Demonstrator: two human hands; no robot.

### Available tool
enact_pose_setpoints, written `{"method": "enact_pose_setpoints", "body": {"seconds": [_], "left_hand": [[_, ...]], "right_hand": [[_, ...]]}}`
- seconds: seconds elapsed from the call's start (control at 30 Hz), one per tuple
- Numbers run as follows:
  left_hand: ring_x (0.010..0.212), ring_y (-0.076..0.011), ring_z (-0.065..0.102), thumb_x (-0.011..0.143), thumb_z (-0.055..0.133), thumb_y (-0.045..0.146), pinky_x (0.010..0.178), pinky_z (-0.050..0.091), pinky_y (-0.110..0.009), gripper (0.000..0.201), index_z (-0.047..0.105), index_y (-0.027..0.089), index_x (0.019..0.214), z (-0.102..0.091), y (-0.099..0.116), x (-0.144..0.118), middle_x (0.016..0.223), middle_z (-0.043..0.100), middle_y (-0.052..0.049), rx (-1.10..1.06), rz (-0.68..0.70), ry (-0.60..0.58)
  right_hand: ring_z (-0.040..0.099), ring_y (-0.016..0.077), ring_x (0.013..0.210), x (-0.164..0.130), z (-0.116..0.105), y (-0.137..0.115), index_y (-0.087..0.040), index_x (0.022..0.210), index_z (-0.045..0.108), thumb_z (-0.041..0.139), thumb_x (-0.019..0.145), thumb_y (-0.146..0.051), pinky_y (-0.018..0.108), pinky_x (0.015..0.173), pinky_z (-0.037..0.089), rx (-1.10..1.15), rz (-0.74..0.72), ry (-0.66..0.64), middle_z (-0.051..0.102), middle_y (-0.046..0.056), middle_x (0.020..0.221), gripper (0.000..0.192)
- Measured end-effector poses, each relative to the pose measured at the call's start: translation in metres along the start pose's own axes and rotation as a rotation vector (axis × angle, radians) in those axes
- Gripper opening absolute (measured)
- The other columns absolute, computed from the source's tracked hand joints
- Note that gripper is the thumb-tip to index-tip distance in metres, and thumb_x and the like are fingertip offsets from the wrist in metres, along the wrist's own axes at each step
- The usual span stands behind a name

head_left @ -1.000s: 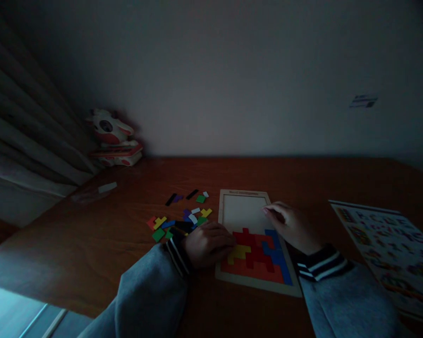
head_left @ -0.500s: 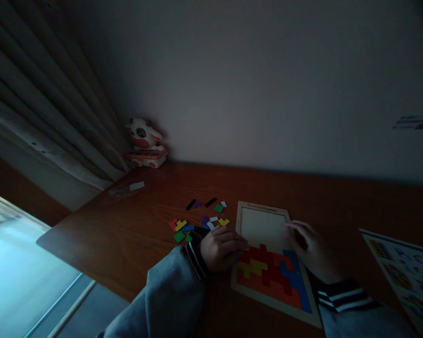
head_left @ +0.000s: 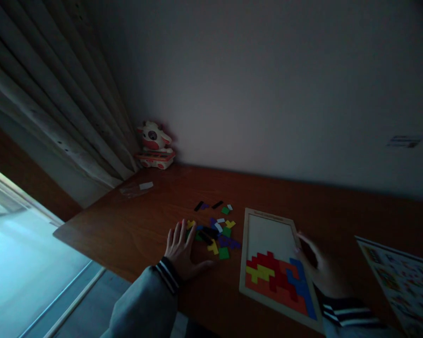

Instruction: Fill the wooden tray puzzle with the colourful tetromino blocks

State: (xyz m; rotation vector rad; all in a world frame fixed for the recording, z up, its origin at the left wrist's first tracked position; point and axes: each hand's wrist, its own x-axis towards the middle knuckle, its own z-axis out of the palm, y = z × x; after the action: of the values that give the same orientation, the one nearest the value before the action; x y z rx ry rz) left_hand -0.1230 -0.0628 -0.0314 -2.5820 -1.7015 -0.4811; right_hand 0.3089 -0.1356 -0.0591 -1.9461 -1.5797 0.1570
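A wooden puzzle tray [head_left: 251, 220] lies on the brown table, its near half filled with red, yellow, orange and blue blocks, its far half bare. My left hand [head_left: 182, 249] rests flat on the table with fingers spread, touching the left side of a pile of loose coloured puzzle pieces [head_left: 216, 227]. It holds nothing. My right hand [head_left: 319, 267] sits at the tray's right edge, fingers curled loosely against the frame; whether it holds a piece is too dark to tell.
A printed pattern sheet [head_left: 405, 281] lies at the right. A small cow figure [head_left: 155, 145] stands in the far corner by the curtain [head_left: 52, 108]. A small white slip [head_left: 146, 186] lies near the table's left edge [head_left: 81, 246].
My left hand has left the tray's edge, moved left and opened flat by the loose pieces. The view has swung left and up. The right hand stays at the tray's right side.
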Motion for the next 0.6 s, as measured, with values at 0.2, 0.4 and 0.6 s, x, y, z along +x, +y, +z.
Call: {"method": "enact_pose_setpoints", "body": {"seconds": [0.2, 0.4, 0.6], "left_hand": [[0.145, -0.0449, 0.011, 0.067, 0.047, 0.088, 0.113, 0.012, -0.066, 0.114, 0.018, 0.020, 0.154, 0.005, 0.013, 0.020, 0.160, 0.013, -0.019, -0.073, 0.134, -0.071], [0.144, -0.0462, 0.009, 0.070, 0.050, 0.084, 0.111, 0.010, -0.070, 0.106, 0.023, 0.024, 0.153, 0.006, 0.059, 0.039, 0.160, 0.011, -0.016, -0.200, 0.240, -0.004], [0.143, -0.0410, 0.021, 0.082, 0.049, 0.072, 0.114, 0.015, -0.065, 0.079, 0.041, 0.024, 0.145, 0.024, 0.080, 0.047, 0.158, 0.024, -0.015, -0.238, 0.275, -0.015]], "right_hand": [[0.063, 0.0288, 0.114, -0.014, -0.007, 0.005, -0.021, 0.115, 0.064, 0.045, 0.086, -0.058, 0.046, 0.100, 0.049, -0.033, -0.024, 0.062, 0.067, 0.012, 0.124, 0.051], [0.065, 0.0280, 0.111, -0.027, -0.013, 0.002, -0.021, 0.117, 0.063, 0.042, 0.088, -0.057, 0.044, 0.095, 0.053, -0.023, 0.058, 0.019, 0.067, 0.012, 0.125, 0.050], [0.064, 0.0270, 0.114, -0.028, -0.014, -0.003, -0.022, 0.117, 0.063, 0.042, 0.089, -0.057, 0.045, 0.099, 0.050, -0.017, -0.006, 0.046, 0.067, 0.011, 0.124, 0.049]]}}
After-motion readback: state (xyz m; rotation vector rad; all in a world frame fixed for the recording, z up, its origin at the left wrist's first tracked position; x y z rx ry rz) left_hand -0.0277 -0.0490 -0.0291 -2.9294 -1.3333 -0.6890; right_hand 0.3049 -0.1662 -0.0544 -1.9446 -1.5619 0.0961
